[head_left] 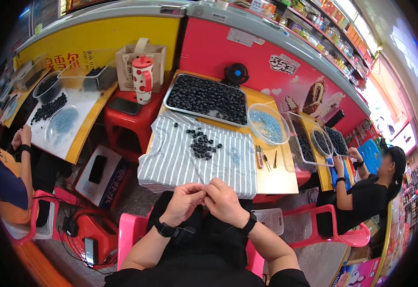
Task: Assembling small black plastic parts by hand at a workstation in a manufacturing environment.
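Observation:
My left hand point(184, 204) and my right hand point(226, 203) meet above my lap, just in front of the near edge of the table. Both have fingers pinched together at the tips. Whatever they hold is hidden or too small to make out. Beyond them, a grey-and-white striped cloth point(170, 160) covers part of the table. On it lie a loose pile of small black round pieces point(202, 146) and a scatter of tiny light-blue bits point(236, 155). Right of the cloth are a small tool with a reddish handle point(259, 157) and thin dark tweezers-like tools point(267, 158).
Behind the cloth stands a metal tray point(211, 115) full of black pieces. A clear tub point(285, 136) of blue bits and a black fan point(236, 74) are nearby. Left, a red stool point(122, 126) bears a phone and polka-dot tumbler point(143, 79). People work at both sides.

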The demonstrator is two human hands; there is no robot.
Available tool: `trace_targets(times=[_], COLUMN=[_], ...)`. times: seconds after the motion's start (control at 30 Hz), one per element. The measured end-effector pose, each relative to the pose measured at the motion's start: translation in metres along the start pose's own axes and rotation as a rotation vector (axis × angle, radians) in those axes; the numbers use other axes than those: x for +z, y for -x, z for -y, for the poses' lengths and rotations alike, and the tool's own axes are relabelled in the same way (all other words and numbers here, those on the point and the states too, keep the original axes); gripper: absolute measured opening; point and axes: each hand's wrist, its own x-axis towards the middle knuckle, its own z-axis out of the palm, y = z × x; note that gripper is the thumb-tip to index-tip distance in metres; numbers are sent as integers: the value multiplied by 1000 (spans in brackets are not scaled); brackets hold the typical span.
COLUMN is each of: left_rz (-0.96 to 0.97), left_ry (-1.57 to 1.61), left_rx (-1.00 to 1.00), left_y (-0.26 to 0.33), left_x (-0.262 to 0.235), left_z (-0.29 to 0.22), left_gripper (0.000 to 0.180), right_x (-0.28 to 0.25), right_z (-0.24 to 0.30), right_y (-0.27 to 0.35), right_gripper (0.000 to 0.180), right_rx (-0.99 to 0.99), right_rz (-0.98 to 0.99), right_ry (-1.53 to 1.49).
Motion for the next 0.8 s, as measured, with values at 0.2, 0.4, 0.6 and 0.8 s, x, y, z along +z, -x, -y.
trace_targets(times=[0.2, 0.4, 0.6, 0.8], left_rz=[73, 29, 61, 42], left_ry=[4, 26, 146, 98], left_rx=[-65, -78, -77, -50], left_y=[1, 4, 2, -2], left_x=[6, 10, 5, 4], left_z=[-1, -2, -4, -1], left_gripper=[19, 20, 22, 18], right_x=[-22, -25, -19, -20], right_z=[-49, -100, -90, -21], right_y=[9, 1, 1, 7], right_gripper=[14, 13, 8, 6], right_rx=[281, 305, 265, 432], right_rz=[-120, -75, -8, -27], right_ry=[-190, 193, 212, -560])
